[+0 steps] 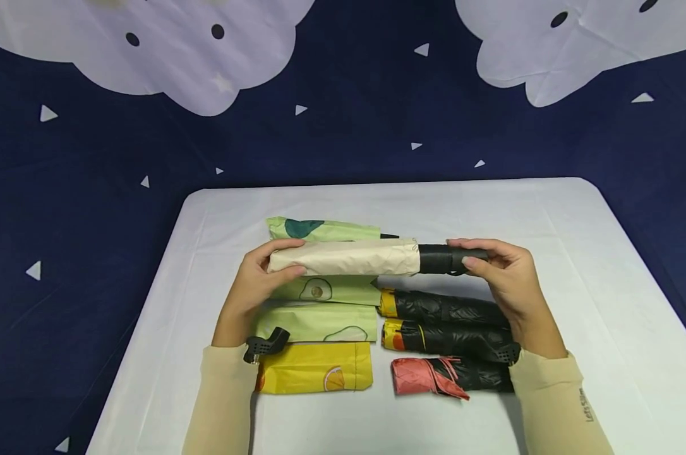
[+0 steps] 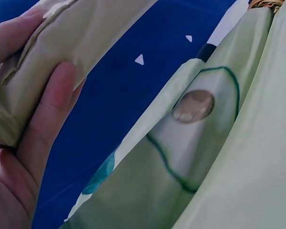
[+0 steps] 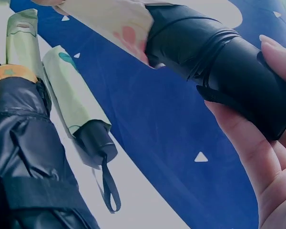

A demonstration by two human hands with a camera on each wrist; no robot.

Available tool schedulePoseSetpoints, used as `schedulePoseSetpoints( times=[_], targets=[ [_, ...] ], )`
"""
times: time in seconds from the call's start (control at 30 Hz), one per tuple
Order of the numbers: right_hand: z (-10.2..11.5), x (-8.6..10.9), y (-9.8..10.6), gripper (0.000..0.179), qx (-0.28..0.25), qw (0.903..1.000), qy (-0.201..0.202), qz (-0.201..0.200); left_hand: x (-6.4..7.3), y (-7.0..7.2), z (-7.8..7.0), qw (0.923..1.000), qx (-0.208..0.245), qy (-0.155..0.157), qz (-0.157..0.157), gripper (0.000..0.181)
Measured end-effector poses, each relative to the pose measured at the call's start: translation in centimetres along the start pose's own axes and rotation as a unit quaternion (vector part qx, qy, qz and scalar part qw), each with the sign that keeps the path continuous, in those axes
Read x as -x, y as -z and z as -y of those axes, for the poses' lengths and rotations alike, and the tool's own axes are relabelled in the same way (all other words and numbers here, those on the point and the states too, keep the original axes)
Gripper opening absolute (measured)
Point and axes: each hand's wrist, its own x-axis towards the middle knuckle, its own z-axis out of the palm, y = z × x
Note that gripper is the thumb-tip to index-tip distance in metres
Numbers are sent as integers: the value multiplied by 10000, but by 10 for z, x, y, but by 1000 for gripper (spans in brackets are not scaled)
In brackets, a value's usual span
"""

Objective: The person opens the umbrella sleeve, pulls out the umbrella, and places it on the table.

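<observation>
Cream cover [image 1: 343, 259], thin and soft, on one black umbrella [image 1: 435, 259]; held above the desk [image 1: 218, 218], left hand [image 1: 251, 278] pinching the covered end, right hand [image 1: 512, 275] gripping the bare end. I rate it light, firm lengthwise, fabric slippery; surest hold, the hard bare end. Right sleeve [image 1: 553, 407] reads "LetsSlim"; marks [image 1: 414, 245] at the cover's mouth I cannot read from here.

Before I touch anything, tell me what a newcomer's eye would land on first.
Probably the long, cream-covered folded umbrella with a black end, held level across the middle of the head view by the left hand and right hand. Next, the bright yellow fabric sleeve printed with an orange slice, nearest the person in the left column on the white table, with a coral-red and black folded bundle to its right.
</observation>
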Motion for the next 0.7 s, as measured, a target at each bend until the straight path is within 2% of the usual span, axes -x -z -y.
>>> schedulePoseSetpoints(
  times=[0.27,0.57,0.7],
  targets=[
    [5,1,7,28,-167,9998,23,-85,3,14,1,9994,-172,-125,-265,41],
    [7,3,24,27,-231,9994,97,-251,6,23,3,9987,91,-181,-460,41],
    [7,5,32,28,-241,9990,32,-387,7,28,5,9984,5,-150,-549,41]
  ],
)
